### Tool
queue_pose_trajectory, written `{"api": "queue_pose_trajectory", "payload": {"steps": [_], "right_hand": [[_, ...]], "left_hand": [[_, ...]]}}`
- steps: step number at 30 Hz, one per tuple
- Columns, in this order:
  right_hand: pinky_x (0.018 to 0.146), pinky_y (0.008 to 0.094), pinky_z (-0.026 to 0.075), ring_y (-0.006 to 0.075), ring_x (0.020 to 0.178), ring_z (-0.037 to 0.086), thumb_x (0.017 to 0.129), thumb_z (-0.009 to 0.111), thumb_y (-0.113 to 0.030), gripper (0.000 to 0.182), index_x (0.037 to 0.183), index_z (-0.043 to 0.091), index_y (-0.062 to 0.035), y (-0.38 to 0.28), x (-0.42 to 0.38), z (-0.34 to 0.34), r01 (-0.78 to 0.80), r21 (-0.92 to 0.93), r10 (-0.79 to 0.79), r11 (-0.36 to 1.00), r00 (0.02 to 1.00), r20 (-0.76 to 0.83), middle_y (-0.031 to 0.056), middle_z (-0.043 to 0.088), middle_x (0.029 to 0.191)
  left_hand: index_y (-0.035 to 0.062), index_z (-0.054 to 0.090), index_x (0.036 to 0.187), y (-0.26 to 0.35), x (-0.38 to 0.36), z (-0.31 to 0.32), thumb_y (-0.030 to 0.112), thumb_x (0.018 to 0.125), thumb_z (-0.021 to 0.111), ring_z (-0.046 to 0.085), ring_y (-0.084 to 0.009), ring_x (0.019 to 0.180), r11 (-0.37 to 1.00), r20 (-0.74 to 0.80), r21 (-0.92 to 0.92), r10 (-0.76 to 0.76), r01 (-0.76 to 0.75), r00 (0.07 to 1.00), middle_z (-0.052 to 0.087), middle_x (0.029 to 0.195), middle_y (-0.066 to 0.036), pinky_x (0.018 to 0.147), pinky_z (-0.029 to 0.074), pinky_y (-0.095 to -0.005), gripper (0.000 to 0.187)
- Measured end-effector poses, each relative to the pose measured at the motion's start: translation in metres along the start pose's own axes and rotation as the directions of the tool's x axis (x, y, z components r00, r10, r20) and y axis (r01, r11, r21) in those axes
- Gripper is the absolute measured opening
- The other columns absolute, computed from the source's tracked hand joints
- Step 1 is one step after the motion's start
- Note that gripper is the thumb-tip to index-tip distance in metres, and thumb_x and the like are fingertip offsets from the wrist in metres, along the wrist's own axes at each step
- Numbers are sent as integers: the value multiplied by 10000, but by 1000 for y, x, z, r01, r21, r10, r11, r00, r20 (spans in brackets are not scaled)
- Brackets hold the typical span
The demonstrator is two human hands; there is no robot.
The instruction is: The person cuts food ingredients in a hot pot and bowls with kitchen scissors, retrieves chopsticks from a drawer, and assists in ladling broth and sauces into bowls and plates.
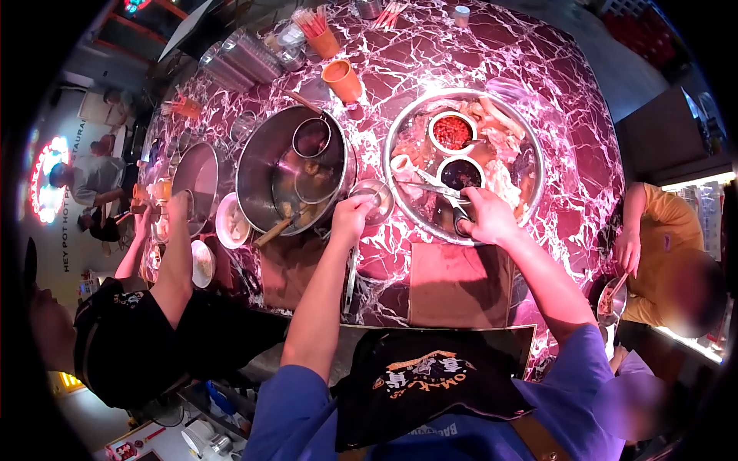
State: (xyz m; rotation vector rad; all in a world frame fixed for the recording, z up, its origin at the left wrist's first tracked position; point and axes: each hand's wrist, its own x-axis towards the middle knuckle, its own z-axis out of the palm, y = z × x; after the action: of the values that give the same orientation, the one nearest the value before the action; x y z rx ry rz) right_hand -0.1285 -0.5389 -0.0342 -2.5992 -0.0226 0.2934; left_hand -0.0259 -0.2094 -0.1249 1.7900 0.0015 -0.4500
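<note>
Over the round, polished metal tray [387, 150] of bony meat [501, 183], I watch my right hand [490, 218] grip slim metal scissors [440, 189]; leftward, my left hand [354, 218] curls at a round, glassy dish [374, 189], its hold unclear.

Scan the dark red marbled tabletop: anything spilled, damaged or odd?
No clear spill or damage. Mildly odd: a white round bowl of red bits sits among pale meat in the round metal tray and might tip.

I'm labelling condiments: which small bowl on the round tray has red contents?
The upper bowl, farther from the right hand; the lower bowl holds something dark instead.
</note>
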Motion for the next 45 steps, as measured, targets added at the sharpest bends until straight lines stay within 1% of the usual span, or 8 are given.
{"api": "queue_pose_trajectory", "payload": {"steps": [9,20,25,32,34,36,39,45], "right_hand": [[883,459,493,376,1023,601,712,739,-264,581,1216,501,-99,35,22,-11,227,-44,-227,973,974,6,178,609,1051],[907,459,480,381,1069,597,688,751,-329,644,1236,506,-95,26,57,-28,227,0,-224,974,963,148,185,625,1127],[907,454,481,384,1063,602,741,733,-277,591,1255,507,-92,31,71,-17,198,62,-205,978,964,167,189,618,1169],[830,483,485,392,927,638,765,718,-166,534,1257,522,-95,49,62,-26,251,-62,-237,966,956,172,195,676,931],[843,472,492,396,938,633,748,714,-149,584,1284,489,-96,43,58,-33,161,-40,-148,986,963,223,209,655,988],[853,473,490,403,964,626,742,722,-183,617,1300,469,-111,33,51,-40,177,-46,-165,983,966,199,220,643,1027],[902,472,478,397,1034,606,723,746,-281,647,1290,479,-122,19,39,-53,104,-128,-78,986,978,195,197,626,1104],[861,470,491,385,1003,623,707,731,-343,627,1243,496,-119,19,55,-34,191,-64,-179,979,971,158,190,642,1070]], "left_hand": [[-28,688,1110,40,-10,-18,62,921,591,630,-119,938,998,116,49,-50,44,992,701,1042,-53,857,495,-257,231],[-21,701,1075,38,-8,-23,79,886,605,626,-104,859,992,138,116,-67,51,988,707,943,-35,798,494,-259,235],[-39,687,1075,25,7,-18,35,913,574,653,-121,827,995,120,21,-96,94,988,700,958,-60,745,518,-251,211],[-62,663,1076,7,13,-9,-6,903,580,683,-175,852,996,86,-38,-78,82,993,695,969,-106,750,556,-277,199],[-44,685,1053,19,4,-7,36,891,562,655,-164,902,954,92,-225,-180,197,979,691,950,-91,808,528,-291,219],[2,687,1046,31,1,-9,41,896,569,635,-125,730,907,116,-339,-222,249,968,676,854,-54,632,506,-241,195],[58,658,1051,38,1,-22,83,943,565,378,-48,441,854,149,-290,-407,433,901,503,647,46,382,244,-210,145],[59,658,1044,46,1,-22,79,941,576,361,-24,448,860,168,-246,-417,448,893,486,645,64,388,236,-189,132]]}}
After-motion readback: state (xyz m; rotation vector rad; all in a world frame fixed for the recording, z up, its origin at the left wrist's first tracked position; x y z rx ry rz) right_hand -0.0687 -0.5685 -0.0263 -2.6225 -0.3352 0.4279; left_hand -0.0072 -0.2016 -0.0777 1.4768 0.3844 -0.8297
